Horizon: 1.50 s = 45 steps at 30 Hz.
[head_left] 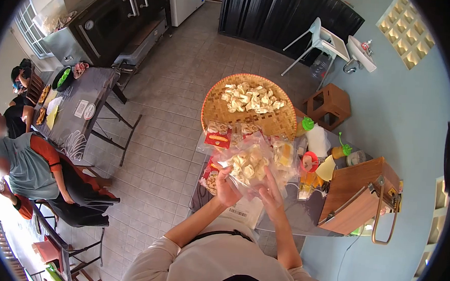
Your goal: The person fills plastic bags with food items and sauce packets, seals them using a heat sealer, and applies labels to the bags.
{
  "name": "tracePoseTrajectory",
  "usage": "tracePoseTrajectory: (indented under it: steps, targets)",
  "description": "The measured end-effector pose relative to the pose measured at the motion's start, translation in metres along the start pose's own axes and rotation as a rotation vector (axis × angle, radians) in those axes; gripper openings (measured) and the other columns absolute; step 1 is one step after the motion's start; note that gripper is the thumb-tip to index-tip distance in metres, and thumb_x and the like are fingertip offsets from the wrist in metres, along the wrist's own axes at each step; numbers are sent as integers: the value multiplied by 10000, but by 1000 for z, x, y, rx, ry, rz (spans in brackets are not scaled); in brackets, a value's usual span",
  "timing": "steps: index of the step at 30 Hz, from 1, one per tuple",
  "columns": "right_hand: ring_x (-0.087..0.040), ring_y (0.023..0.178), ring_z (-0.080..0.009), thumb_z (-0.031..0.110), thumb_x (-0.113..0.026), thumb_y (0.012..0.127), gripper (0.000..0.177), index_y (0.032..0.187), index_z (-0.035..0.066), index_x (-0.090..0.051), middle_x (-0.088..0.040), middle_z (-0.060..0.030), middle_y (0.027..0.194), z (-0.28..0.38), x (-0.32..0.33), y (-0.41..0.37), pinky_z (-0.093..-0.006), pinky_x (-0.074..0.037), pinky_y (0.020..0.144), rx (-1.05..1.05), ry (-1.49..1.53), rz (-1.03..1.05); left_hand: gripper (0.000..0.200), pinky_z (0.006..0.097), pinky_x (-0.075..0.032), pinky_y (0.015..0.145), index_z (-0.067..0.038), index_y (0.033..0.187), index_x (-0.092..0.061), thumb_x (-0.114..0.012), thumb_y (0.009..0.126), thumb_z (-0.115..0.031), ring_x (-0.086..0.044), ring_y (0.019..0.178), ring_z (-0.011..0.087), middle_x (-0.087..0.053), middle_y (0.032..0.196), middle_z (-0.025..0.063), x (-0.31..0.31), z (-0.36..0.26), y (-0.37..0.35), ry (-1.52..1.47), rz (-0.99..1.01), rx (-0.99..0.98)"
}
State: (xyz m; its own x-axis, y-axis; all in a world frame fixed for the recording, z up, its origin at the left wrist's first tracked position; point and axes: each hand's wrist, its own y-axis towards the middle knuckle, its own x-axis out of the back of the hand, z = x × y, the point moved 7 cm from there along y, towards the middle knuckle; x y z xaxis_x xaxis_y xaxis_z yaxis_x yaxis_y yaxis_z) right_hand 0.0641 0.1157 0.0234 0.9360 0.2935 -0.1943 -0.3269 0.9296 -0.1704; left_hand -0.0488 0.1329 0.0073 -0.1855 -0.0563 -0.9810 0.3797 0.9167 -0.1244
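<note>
The left hand and right hand both pinch the clear bag of chips, just nearer than the woven tray; gentle support from below, mouth upward, should avoid crushing.

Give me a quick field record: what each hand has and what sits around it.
left hand: grips the clear bag of pale pieces on its left side
right hand: holds the same bag on its right side
woven tray: round, beyond the bag, pale pieces heaped in it
red-labelled packs: lying between tray and bag
green-capped bottle: right of the tray
wooden box: right end of the table
other people: seated at a second table, far left
</note>
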Motion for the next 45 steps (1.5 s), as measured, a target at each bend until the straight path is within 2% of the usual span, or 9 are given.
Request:
tracePoseTrajectory:
  steps: [2,5,7,11,13,19,27,38,45]
  targets:
    - [-545,962,-212,216,-506,878,669,1403,61,-123,-507,-143,1115,1,2,-2,-339,-411,866,37,-56,-20,604,424,-397,899,-118,1278,-398,-439,775,-450,-485,1112,273,-479,1254,86,-5,-1,0,-1,3,-2]
    - [-290,1228,-135,187,-500,879,650,1404,60,-140,-158,-86,1447,17,-10,-3,-286,-298,965,13,-23,-25,614,426,-417,868,-115,1278,-396,-441,766,-452,-498,1089,273,-489,1237,88,-11,0,-1,42,-37,-22]
    - [-550,949,-189,165,-487,879,636,1401,60,-140,-285,-140,1367,28,-9,0,-313,-422,849,201,-463,-14,613,427,-422,861,-114,1273,-401,-442,763,-451,-503,1077,274,-495,1227,89,-8,3,-2,23,43,25]
    - [-551,969,-184,154,-487,879,634,1401,64,-138,-304,-123,1360,23,-20,-5,-313,-434,829,-151,-90,74,613,432,-421,859,-111,1257,-415,-441,753,-459,-510,1049,277,-508,1202,90,-2,6,-2,11,133,72]
    - [-570,878,-165,129,-456,897,595,1400,65,-145,-576,-119,1016,19,-19,-1,-297,-445,795,-75,-17,76,614,433,-422,858,-110,1255,-416,-439,752,-461,-512,1047,275,-510,1199,88,7,1,1,9,40,30]
    - [-572,947,-182,155,-462,903,500,1352,29,-280,-451,-115,1268,-9,-17,14,-313,-457,777,55,66,97,601,437,-367,937,-101,1259,-411,-448,760,-435,-456,1124,279,-480,1229,92,65,-57,6,-51,-210,-296]
    - [-594,869,-157,128,-500,881,277,1145,48,-532,-581,-84,1067,-36,60,143,-288,-477,689,-60,-52,-132,616,431,-325,979,-90,1273,-391,-439,763,-432,-418,1169,274,-455,1265,83,91,-132,-11,-53,-240,-517]
    - [-484,1019,-305,205,-619,773,410,1150,97,-499,-544,-131,1062,-71,45,368,-403,-414,834,206,-1188,-351,587,432,-328,982,-111,1283,-391,-426,781,-414,-419,1176,271,-445,1284,75,106,-142,-3,-83,-292,-527]
    - [-506,962,-286,253,-641,741,328,1009,117,-509,-545,-99,956,-75,36,373,-438,-412,754,235,-1149,-629,620,417,-306,995,-162,1323,-351,-457,768,-419,-403,1190,256,-409,1319,49,111,-137,-11,-69,-407,-516]
